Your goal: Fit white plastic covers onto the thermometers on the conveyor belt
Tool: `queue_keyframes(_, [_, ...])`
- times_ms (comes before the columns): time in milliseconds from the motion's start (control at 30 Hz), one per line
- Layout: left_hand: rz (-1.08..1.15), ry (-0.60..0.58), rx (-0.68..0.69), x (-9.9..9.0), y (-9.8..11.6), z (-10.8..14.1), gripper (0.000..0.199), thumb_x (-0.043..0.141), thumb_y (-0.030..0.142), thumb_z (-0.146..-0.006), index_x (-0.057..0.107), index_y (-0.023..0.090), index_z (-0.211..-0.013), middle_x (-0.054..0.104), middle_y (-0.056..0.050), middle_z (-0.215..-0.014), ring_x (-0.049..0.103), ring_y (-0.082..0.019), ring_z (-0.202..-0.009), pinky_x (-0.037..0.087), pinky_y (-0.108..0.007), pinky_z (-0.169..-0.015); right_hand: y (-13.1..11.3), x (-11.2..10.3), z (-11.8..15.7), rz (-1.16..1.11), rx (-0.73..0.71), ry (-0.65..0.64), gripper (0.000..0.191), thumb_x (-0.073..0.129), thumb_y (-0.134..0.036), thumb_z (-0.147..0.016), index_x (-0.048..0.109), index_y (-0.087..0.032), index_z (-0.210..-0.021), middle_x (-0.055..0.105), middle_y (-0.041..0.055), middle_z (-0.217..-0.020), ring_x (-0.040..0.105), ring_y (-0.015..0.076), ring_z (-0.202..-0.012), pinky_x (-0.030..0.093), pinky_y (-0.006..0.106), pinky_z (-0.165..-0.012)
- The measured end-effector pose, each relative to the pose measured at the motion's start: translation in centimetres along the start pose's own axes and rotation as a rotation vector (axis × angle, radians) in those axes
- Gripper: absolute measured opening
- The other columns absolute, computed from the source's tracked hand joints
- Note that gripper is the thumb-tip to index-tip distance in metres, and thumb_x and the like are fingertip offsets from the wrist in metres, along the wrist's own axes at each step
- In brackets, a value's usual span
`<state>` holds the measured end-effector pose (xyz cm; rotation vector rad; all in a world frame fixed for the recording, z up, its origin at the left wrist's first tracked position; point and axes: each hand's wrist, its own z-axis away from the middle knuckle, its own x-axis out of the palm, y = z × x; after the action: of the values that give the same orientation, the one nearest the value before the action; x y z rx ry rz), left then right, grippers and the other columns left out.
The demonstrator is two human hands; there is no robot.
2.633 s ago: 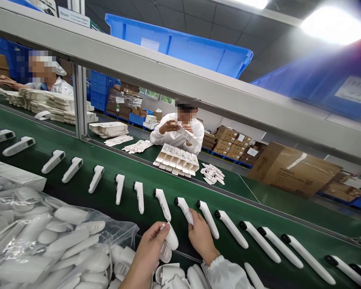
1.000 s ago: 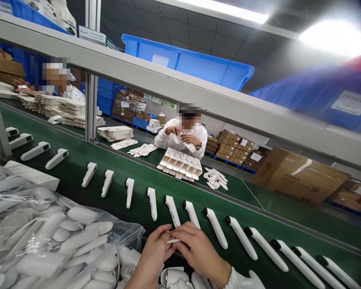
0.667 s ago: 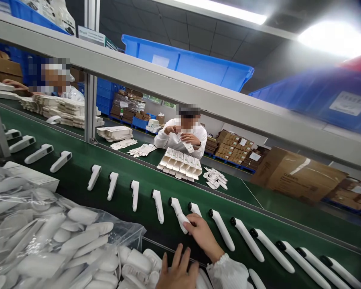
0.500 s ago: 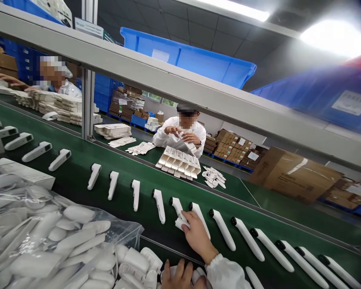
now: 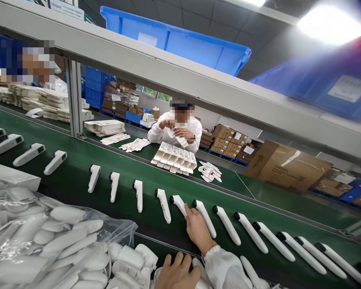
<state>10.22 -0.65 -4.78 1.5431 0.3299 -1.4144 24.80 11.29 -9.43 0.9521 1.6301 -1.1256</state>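
A row of white infrared thermometers with dark tips lies along the green belt. My right hand is at the middle of the row, its fingers closed about the handle of one thermometer; its lower end is hidden behind the hand. Nearer to me, my left hand rests with spread fingers over loose white plastic parts. What lies beneath its palm is hidden. A clear plastic bag of curved white covers lies at the left.
Across the belt, a person in white handles a carton behind a row of open white boxes. A second person sits at far left behind stacked flat cartons. A grey beam with blue bins crosses overhead.
The small white piece in my right hand is out of sight, and the hand is now at the thermometer's handle. My left hand has come further into view. The camera has shifted slightly.
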Motion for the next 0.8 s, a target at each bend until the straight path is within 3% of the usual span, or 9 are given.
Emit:
queue_keyframes(133, [0.096,-0.036,-0.045,-1.3,0.0,0.6,0.033,0.05,0.027,-0.088,0.062,0.018,-0.117,0.063,-0.015,-0.118,0.057,-0.034,-0.111,0.045,-0.048,-0.092,1.4,-1.2,1.1,-0.158,-0.027,0.025,0.048,0.043,-0.021,-0.099,0.046,-0.01,-0.146,0.06,0.0155,-0.124,0.053,0.0296,-0.118,0.043,0.038,-0.103])
queue_keyframes(200, [0.179,0.001,-0.081,-1.7,-0.3,1.0,0.03,0.044,0.03,-0.092,0.061,0.02,-0.114,0.063,-0.013,-0.116,0.059,-0.03,-0.107,0.047,-0.042,-0.086,2.0,-2.4,2.3,-0.301,-0.026,0.068,0.049,0.047,-0.032,-0.1,0.047,-0.014,-0.146,0.051,0.013,-0.139,0.043,0.0294,-0.13,0.035,0.041,-0.112])
queue_keyframes(267, [0.286,0.067,-0.139,-1.9,-0.8,1.3,0.028,0.038,0.034,-0.095,0.059,0.021,-0.109,0.063,-0.011,-0.112,0.06,-0.027,-0.102,0.047,-0.035,-0.081,2.0,-4.0,3.9,-0.516,-0.028,0.04,0.049,0.049,-0.042,-0.1,0.051,-0.019,-0.143,0.049,0.0106,-0.142,0.043,0.0285,-0.131,0.035,0.042,-0.112])
queue_keyframes(400, [0.539,0.16,-0.185,-2.5,-1.6,1.5,0.024,0.042,0.041,-0.094,0.057,0.023,-0.101,0.065,-0.005,-0.102,0.06,-0.023,-0.097,0.044,-0.027,-0.076,0.9,-7.3,7.1,-0.973,-0.044,-0.193,0.042,0.057,-0.051,-0.098,0.064,-0.024,-0.13,0.063,0.0089,-0.123,0.061,0.0251,-0.108,0.051,0.038,-0.094])
queue_keyframes(500, [0.685,0.164,-0.155,-2.6,-2.0,1.2,0.024,0.047,0.041,-0.091,0.058,0.021,-0.098,0.066,-0.002,-0.093,0.061,-0.02,-0.086,0.041,-0.024,-0.068,-0.2,-8.6,8.3,-1.124,-0.036,-0.27,0.042,0.058,-0.054,-0.097,0.068,-0.023,-0.123,0.067,0.0086,-0.111,0.066,0.0204,-0.084,0.055,0.032,-0.074])
queue_keyframes(600, [0.752,0.159,-0.126,-2.6,-2.0,1.2,0.025,0.048,0.04,-0.091,0.059,0.021,-0.1,0.067,0.0,-0.091,0.06,-0.018,-0.082,0.04,-0.023,-0.066,-1.4,-9.2,8.5,-1.09,-0.068,-0.298,0.043,0.063,-0.055,-0.093,0.07,-0.023,-0.12,0.068,0.0071,-0.103,0.064,0.0187,-0.075,0.054,0.03,-0.066])
queue_keyframes(733, [0.729,0.153,-0.152,-2.5,-1.9,1.5,0.028,0.044,0.046,-0.092,0.06,0.023,-0.098,0.065,-0.001,-0.091,0.06,-0.02,-0.087,0.039,-0.025,-0.069,-3.0,-10.0,8.2,-0.724,-0.151,-0.243,0.023,0.069,-0.04,-0.092,0.073,-0.028,-0.111,0.068,0.0021,-0.097,0.062,0.0193,-0.084,0.048,0.026,-0.07])
queue_keyframes(800, [0.696,0.14,-0.198,-2.6,-1.8,1.6,0.027,0.043,0.045,-0.093,0.058,0.024,-0.101,0.064,-0.002,-0.095,0.059,-0.022,-0.091,0.04,-0.026,-0.072,-3.3,-10.3,8.1,-0.649,-0.144,-0.233,0.015,0.065,-0.035,-0.094,0.073,-0.029,-0.106,0.068,0.0003,-0.095,0.062,0.018,-0.081,0.046,0.025,-0.069])
